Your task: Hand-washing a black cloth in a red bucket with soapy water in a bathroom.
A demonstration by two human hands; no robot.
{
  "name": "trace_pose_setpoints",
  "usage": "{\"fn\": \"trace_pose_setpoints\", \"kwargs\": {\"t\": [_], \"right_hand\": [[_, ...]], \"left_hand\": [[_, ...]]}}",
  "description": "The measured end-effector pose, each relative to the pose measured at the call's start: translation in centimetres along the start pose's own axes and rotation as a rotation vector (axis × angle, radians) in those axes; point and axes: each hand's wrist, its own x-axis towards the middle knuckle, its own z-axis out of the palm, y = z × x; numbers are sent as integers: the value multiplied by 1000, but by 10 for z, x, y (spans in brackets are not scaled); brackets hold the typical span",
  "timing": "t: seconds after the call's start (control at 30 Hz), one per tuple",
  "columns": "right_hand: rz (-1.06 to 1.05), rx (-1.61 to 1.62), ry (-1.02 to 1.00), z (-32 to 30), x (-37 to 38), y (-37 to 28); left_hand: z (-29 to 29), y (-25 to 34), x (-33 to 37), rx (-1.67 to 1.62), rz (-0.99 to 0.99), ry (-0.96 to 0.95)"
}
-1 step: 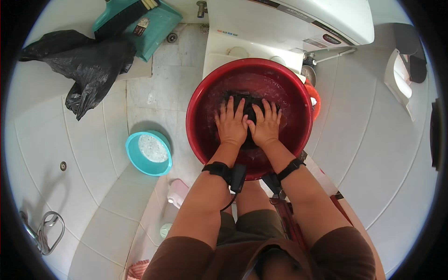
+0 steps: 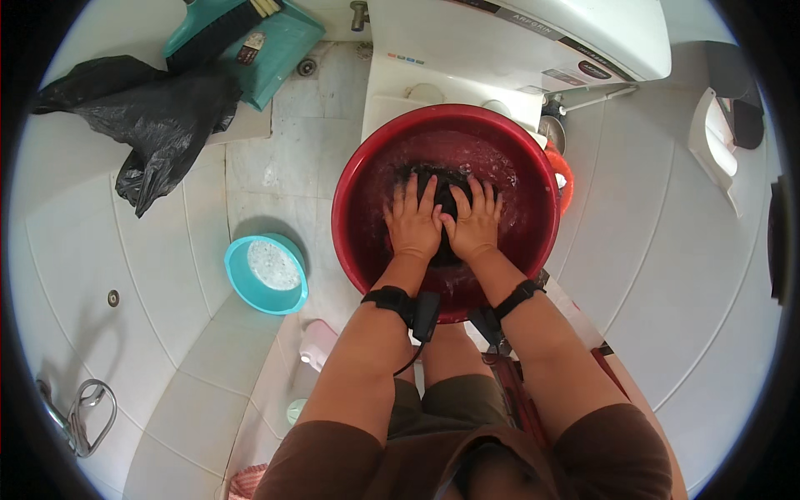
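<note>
A large red basin (image 2: pixel 348 167) holds water and a dark, bunched cloth (image 2: pixel 448 185). My left hand (image 2: pixel 415 223) lies flat on the left part of the cloth, fingers stretched out and slightly spread. Beside it, my right hand (image 2: pixel 475 221) presses on the right part in the same way, palm down. The two thumbs almost meet over the middle. Neither hand grips the cloth, and much of it is hidden beneath them. Around both wrists are black straps with small dark devices.
Beyond the basin stands a white appliance (image 2: pixel 517 42). A turquoise tub (image 2: pixel 242 279) of sudsy water sits on the floor at left, near a pink bottle (image 2: pixel 317 343). Far left are a black plastic bag (image 2: pixel 179 117) and a teal dustpan (image 2: pixel 287 54). An orange object (image 2: pixel 567 187) shows behind the basin's right rim.
The water at the right side of the basin is more rippled and bubbly. My hands stay in nearly the same place on the cloth.
</note>
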Motion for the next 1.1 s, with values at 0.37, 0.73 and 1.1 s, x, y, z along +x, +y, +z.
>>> {"fn": "trace_pose_setpoints", "kwargs": {"t": [0.37,0.73,1.1], "right_hand": [[333,-120,-321,0,62,-10],[433,371,-183,-27,93,10],[-206,632,147,-88,15,11]], "left_hand": [[1,5,59,128,-127,-367],[-20,-7,105,-374,-230,-236],[-75,0,43,-796,38,94]]}}
